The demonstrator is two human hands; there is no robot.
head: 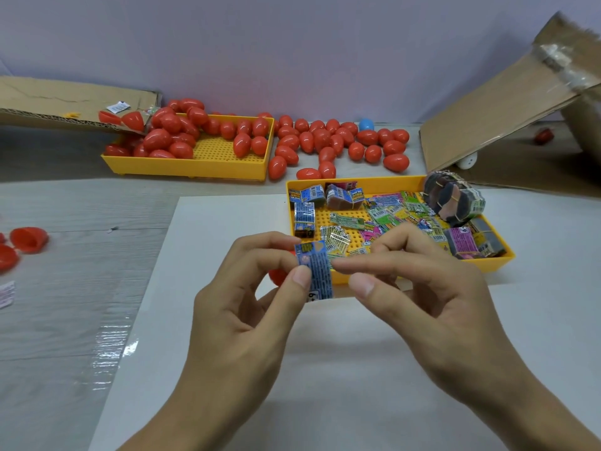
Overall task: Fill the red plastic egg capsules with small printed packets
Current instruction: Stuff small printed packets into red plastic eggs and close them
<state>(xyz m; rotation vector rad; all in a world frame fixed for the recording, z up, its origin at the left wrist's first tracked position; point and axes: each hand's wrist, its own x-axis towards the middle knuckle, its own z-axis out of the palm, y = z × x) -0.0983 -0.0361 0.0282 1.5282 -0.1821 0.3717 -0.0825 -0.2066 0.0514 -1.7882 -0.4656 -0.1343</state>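
Observation:
My left hand (pixel 247 301) pinches a small blue printed packet (pixel 317 271) between thumb and forefinger, above the white sheet. A red capsule piece (pixel 279 276) shows behind that hand; how it is held is hidden. My right hand (pixel 419 288) is beside the packet, forefinger tip at its right edge, thumb just below, fingers loosely curled. Right behind the hands stands a yellow tray (pixel 387 185) with several loose printed packets (pixel 387 216). Many closed red egg capsules (pixel 328 141) lie at the back.
A second yellow tray (pixel 195 167) at the back left holds more red eggs. Open red capsule halves (pixel 27 239) lie at the far left. A rubber-banded packet bundle (pixel 455 200) sits in the near tray. Cardboard flaps (pixel 494 102) stand at right and back left. One blue egg (pixel 366 124) sits among the red.

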